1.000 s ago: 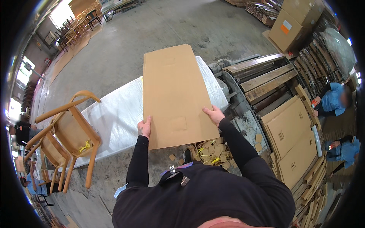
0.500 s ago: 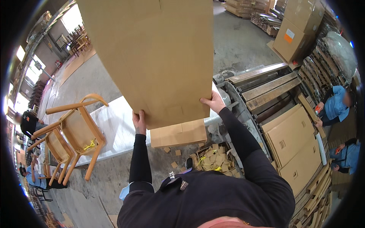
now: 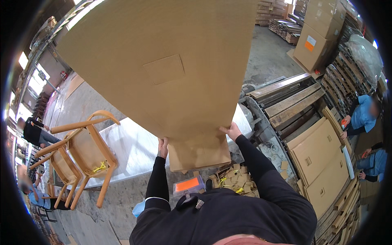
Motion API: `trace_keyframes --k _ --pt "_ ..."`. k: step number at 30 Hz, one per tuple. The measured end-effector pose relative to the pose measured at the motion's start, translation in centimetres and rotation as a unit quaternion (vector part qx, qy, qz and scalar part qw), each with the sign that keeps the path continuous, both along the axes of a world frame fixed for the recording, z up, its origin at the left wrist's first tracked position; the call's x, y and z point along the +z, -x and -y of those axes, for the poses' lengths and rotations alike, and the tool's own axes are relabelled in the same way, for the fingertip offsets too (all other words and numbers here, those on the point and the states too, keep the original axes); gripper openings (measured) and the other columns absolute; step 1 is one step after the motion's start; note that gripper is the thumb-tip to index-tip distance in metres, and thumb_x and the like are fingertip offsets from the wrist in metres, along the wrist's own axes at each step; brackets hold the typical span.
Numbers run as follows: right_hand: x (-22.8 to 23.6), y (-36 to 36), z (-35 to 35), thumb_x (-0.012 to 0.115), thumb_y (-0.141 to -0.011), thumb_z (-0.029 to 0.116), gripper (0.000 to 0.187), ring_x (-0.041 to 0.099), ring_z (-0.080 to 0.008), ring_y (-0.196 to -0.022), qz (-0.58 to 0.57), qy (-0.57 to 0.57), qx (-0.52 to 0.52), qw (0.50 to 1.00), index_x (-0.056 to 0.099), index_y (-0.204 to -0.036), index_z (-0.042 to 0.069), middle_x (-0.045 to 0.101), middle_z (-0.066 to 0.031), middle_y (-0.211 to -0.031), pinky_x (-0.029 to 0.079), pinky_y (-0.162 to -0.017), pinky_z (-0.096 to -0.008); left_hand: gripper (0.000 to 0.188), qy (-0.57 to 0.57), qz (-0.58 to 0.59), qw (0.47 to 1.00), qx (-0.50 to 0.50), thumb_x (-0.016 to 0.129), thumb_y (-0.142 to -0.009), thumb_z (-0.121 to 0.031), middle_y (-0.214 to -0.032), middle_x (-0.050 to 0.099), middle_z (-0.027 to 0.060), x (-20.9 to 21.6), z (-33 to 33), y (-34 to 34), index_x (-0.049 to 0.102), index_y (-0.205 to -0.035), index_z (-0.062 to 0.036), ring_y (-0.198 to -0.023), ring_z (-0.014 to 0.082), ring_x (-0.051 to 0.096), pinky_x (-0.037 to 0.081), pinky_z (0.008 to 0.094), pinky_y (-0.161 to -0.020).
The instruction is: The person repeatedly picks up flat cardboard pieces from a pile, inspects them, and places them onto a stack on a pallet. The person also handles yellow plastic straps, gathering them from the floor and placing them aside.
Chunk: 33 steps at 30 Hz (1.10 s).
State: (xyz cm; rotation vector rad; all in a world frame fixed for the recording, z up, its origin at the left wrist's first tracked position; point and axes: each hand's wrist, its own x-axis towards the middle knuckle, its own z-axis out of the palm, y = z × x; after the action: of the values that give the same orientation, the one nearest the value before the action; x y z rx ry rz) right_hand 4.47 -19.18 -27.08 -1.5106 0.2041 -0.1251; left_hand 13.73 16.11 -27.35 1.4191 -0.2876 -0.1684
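Note:
Both my hands hold a large brown cardboard carton (image 3: 163,98) up in front of me, with one broad face showing. My left hand (image 3: 163,148) grips its lower left corner, the thumb on the near face. At the lower right edge, my right hand (image 3: 232,131) pinches the board, its fingers partly hidden behind. A square cut line marks the middle of the face. Below the hands hangs a narrower cardboard section (image 3: 200,156). Behind the carton stretches a white-covered table (image 3: 130,151), mostly hidden by it.
Two wooden chairs (image 3: 96,149) rest tipped on the table's left part. Cardboard scraps (image 3: 234,179) and an orange-topped plastic box (image 3: 188,184) lie below me. To the right are a slatted conveyor (image 3: 292,104) and flat cardboard sheets (image 3: 316,153). People in blue (image 3: 365,116) stand far right.
The carton has tilted and its top has swung left and nearer, bringing the square cut line into view. Both hands sit lower in the view. The orange-topped plastic box now shows.

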Motion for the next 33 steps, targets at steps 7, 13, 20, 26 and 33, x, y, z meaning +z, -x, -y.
trace_keyframes --k 7,13,20,26,33 --pt "-0.9 0.3 -1.1 0.07 -0.079 -0.001 0.034 0.063 -0.0155 -0.096 0.002 -0.004 -0.038 0.999 0.061 -0.111 0.001 0.067 -0.0064 -0.104 0.05 -0.085 -0.0312 0.051 0.042 -0.005 0.999 0.013 0.05 -0.1 -0.028 -0.136 0.044 0.0088 0.0 0.4 0.2 0.033 -0.141 -0.004 -0.125 0.0189 0.041 0.029 0.0333 -0.107" --pt "-1.1 1.2 -2.4 0.071 -0.078 -0.002 0.038 0.062 -0.0158 -0.1 0.024 0.012 -0.061 0.998 0.059 -0.114 0.001 0.067 -0.0074 -0.106 0.049 -0.088 -0.0312 0.044 0.028 0.003 0.998 0.049 0.05 -0.1 -0.029 -0.125 0.05 0.0063 -0.3 0.5 0.3 0.041 -0.134 -0.004 -0.116 0.0167 0.044 0.032 0.0326 -0.102" --pt "4.2 3.3 -1.7 0.075 -0.078 0.007 0.044 0.061 -0.0152 -0.101 0.087 0.039 0.054 0.994 0.057 -0.118 0.0 0.066 -0.0085 -0.108 0.049 -0.089 -0.0308 0.029 0.063 -0.028 0.971 0.229 0.059 -0.096 -0.031 -0.101 0.063 0.0007 3.4 0.3 1.0 0.061 -0.104 -0.0033 -0.091 0.0091 0.055 0.043 0.0268 -0.081" --pt "3.6 13.4 -4.1 0.076 -0.08 0.011 0.04 0.062 -0.0119 -0.096 0.003 -0.256 0.025 0.966 0.06 -0.116 0.006 0.067 -0.0031 -0.106 0.052 -0.085 -0.0316 0.03 -0.118 0.061 0.963 0.233 0.065 -0.092 -0.028 -0.072 0.062 0.0003 9.4 3.4 2.4 0.06 -0.078 -0.0021 -0.065 0.0071 0.053 0.045 0.0254 -0.06" --pt "2.5 25.9 -6.4 0.072 -0.083 0.007 0.042 0.058 -0.0188 -0.111 -0.013 -0.422 -0.184 0.888 0.056 -0.122 0.006 0.063 -0.0078 -0.116 0.05 -0.092 -0.0374 0.053 -0.441 0.126 0.889 -0.003 0.068 -0.085 -0.042 -0.099 0.066 0.0168 11.3 15.7 4.0 0.061 -0.116 0.0007 -0.099 0.0308 0.063 0.048 0.0393 -0.087"
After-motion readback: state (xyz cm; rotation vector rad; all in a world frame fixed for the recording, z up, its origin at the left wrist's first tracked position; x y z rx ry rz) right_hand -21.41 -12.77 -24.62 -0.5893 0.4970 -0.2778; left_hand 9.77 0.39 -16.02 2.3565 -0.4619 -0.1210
